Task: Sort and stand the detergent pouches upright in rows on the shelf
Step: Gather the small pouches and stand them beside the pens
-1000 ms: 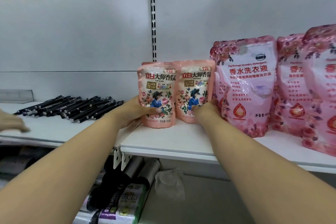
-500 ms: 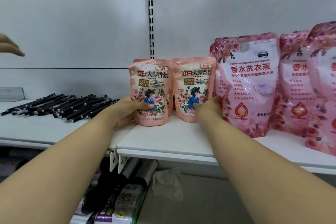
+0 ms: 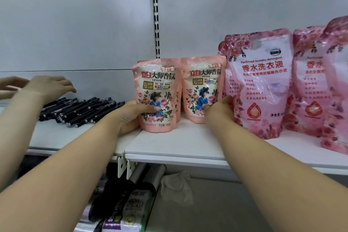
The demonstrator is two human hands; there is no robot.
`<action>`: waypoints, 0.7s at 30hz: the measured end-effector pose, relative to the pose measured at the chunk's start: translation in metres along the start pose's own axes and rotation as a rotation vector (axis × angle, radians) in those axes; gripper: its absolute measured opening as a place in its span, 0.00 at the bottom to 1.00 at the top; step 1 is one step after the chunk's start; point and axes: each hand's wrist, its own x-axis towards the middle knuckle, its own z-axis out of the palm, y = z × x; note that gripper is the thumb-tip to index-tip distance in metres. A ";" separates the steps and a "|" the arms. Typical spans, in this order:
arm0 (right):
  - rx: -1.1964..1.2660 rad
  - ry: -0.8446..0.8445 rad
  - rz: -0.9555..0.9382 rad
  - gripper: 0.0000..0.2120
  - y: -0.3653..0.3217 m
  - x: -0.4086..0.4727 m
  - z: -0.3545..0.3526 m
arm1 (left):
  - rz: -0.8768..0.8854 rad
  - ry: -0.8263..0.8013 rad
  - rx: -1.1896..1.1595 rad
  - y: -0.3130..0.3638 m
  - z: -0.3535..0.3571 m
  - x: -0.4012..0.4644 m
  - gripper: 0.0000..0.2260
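Shelf: white shelf (image 3: 180,149) is running across the view with a white back panel behind it; a slotted upright post (image 3: 156,13) is dividing the panel.
Small pouches: two rows of small pink pouches are standing upright near the middle; the left small pouch (image 3: 156,94) is leading one row and the right small pouch (image 3: 203,88) the other; more of the same kind are showing just behind them.
Large pouches: the large pink pouches (image 3: 261,81) are standing to the right, the nearest one touching or almost touching the right small row.
Left hand: the left hand (image 3: 131,115) is gripping the lower left side of the left small pouch, thumb lying across the front, fingers hidden behind.
Right hand: the right hand (image 3: 220,107) is pressing between the right small pouch and the nearest large pouch; fingers are curled and partly hidden, so I cannot tell how firmly it is holding.
Risk, tipping: I am judging that these soft pouches are standing on narrow bottoms; if one hand is letting go too early, the front one could be falling forward off the shelf edge.
Risk, neighbours: pushing the right row sideways could be leaning the large pouch over.
Risk, pens: black pens (image 3: 81,111) are lying loose to the left, and another person's hand (image 3: 49,86) is hovering over them; a wide elbow move could be disturbing both.
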 end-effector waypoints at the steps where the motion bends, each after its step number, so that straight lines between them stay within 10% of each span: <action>1: -0.012 -0.003 -0.011 0.24 0.001 0.001 0.000 | 0.000 -0.011 -0.004 0.000 0.001 -0.001 0.19; 9: -0.307 -0.054 -0.029 0.36 -0.015 -0.018 0.000 | 0.036 -0.038 0.070 -0.001 0.002 -0.003 0.41; 13: -0.164 -0.296 -0.293 0.28 -0.016 -0.036 0.002 | 0.206 0.160 0.008 0.008 -0.004 -0.005 0.37; 17: -0.115 -0.606 -0.268 0.25 -0.027 -0.044 0.016 | 0.338 0.244 -0.086 0.017 0.004 -0.007 0.12; 21: -0.265 -0.646 -0.241 0.21 -0.021 -0.034 0.025 | 0.353 0.276 -0.110 0.033 0.010 -0.001 0.21</action>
